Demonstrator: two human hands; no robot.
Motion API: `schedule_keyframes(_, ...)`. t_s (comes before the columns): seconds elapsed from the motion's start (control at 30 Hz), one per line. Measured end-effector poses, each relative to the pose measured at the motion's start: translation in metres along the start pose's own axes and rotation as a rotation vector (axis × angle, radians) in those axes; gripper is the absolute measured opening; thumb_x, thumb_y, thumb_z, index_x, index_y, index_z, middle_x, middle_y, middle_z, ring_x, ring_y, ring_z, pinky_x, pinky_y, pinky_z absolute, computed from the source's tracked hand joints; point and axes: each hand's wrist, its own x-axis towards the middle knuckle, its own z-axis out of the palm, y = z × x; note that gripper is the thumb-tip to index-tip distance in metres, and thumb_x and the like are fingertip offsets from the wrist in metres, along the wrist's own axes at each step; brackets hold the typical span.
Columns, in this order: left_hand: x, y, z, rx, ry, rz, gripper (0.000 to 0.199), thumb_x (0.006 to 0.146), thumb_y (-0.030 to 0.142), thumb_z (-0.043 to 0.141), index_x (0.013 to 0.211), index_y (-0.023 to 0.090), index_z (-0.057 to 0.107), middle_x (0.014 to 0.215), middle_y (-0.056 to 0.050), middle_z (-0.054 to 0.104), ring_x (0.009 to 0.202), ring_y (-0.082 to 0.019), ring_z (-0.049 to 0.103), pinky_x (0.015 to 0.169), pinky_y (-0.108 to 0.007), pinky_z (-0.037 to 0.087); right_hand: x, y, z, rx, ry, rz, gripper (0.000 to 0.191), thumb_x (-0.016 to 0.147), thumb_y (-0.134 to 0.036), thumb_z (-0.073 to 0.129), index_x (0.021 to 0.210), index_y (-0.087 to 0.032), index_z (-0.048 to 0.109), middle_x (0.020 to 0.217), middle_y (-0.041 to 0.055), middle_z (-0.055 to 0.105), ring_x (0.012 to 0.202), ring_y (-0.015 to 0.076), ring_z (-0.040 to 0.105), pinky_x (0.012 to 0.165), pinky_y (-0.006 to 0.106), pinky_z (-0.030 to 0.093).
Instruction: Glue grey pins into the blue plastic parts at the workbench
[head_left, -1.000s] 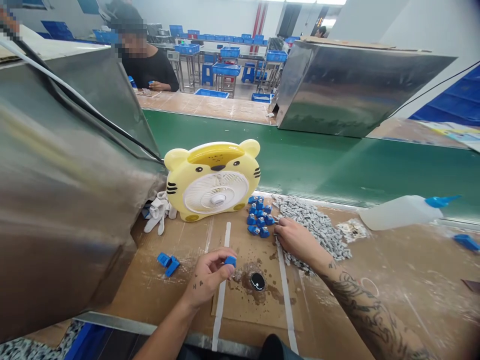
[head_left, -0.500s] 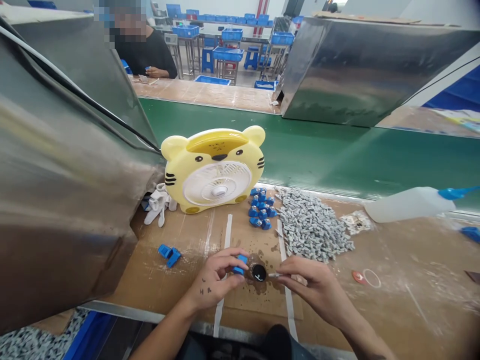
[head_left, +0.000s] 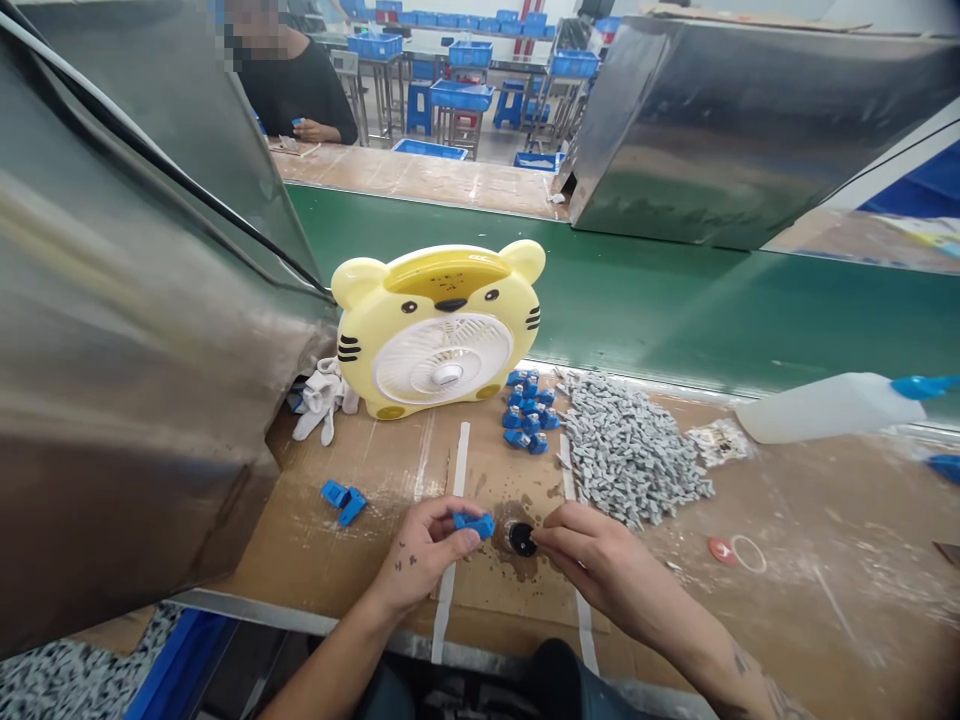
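blue part [head_left: 475,525] is in the left hand [head_left: 431,550], grasped between thumb and fingers, held above the surface [head_left: 757,500] toward its near edge, just left of the black cup [head_left: 523,540]. part is bright blue, blocky, angular, looks notched on top; fingers cover its left end. right hand [head_left: 581,550] is at the cup's right side, fingertips bunched at the rim; can't tell if they grip anything, tips hide it.

step in hand, as i judge it: right fingers working at the cup while the left keeps the part ready beside it. next move calls for a steady left pinch, right fingertips clear of the rim, cup not tipped. cup mouth is dark, contents unclear; damp spots around it on the cardboard [head_left: 517,595], with tape [head_left: 463,455] along its left side.

outward: two loose blue parts [head_left: 343,500] toward the left edge. blue cluster [head_left: 531,412] near the far edge, gray pile [head_left: 637,450] just right of it. yellow fan [head_left: 446,350] upright at the far edge, gloves [head_left: 324,400] beside it. bottle [head_left: 832,408] lies on its side at the far edge, well right. past that edge, green belt [head_left: 675,300].
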Motion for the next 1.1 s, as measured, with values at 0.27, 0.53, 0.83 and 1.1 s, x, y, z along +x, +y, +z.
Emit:
schedule_keyframes(0.27, 0.002, -0.011, 0.016, -0.256, -0.109, -0.026, 0.032, 0.070, 0.029, 0.090, 0.094, 0.015, 0.073, 0.085, -0.004, 0.072, 0.075, -0.013, 0.066, 0.069, -0.022, 0.052, -0.007, -0.005, -0.018, 0.342, 0.248, 0.145, 0.011, 0.099, -0.025, 0.065, 0.096, -0.024, 0.075, 0.085, 0.0026, 0.073, 0.076, 0.0160, 0.068, 0.067, 0.025, 0.051)
schedule_keyframes(0.53, 0.006, -0.002, 0.031, -0.177, -0.077, 0.005, 0.023, 0.072, 0.029, 0.088, 0.089, 0.016, 0.077, 0.096, -0.006, 0.074, 0.077, -0.013, 0.066, 0.071, -0.023, 0.052, -0.002, -0.016, -0.019, 0.563, 0.330, 0.208, 0.008, 0.093, -0.027, 0.071, 0.090, -0.025, 0.079, 0.082, 0.0010, 0.076, 0.071, 0.0155, 0.069, 0.064, 0.024, 0.053)
schedule_keyframes(0.83, 0.005, 0.014, 0.038, -0.181, -0.082, 0.041, 0.019, 0.068, 0.024, 0.089, 0.081, 0.016, 0.077, 0.094, -0.006, 0.076, 0.086, -0.015, 0.067, 0.079, -0.023, 0.051, 0.003, -0.023, -0.018, 0.523, 0.311, 0.133, 0.008, 0.095, -0.025, 0.070, 0.091, -0.025, 0.078, 0.081, 0.0004, 0.076, 0.072, 0.0143, 0.070, 0.066, 0.022, 0.052)
schedule_keyframes(1.1, 0.005, 0.022, 0.037, -0.094, -0.082, -0.012, 0.024, 0.067, 0.026, 0.087, 0.086, 0.015, 0.077, 0.075, -0.002, 0.071, 0.065, -0.011, 0.059, 0.062, -0.019, 0.046, 0.006, -0.025, -0.013, 0.426, 0.297, 0.014, 0.007, 0.095, -0.019, 0.070, 0.097, -0.023, 0.076, 0.083, 0.0013, 0.074, 0.073, 0.0135, 0.069, 0.067, 0.021, 0.052)
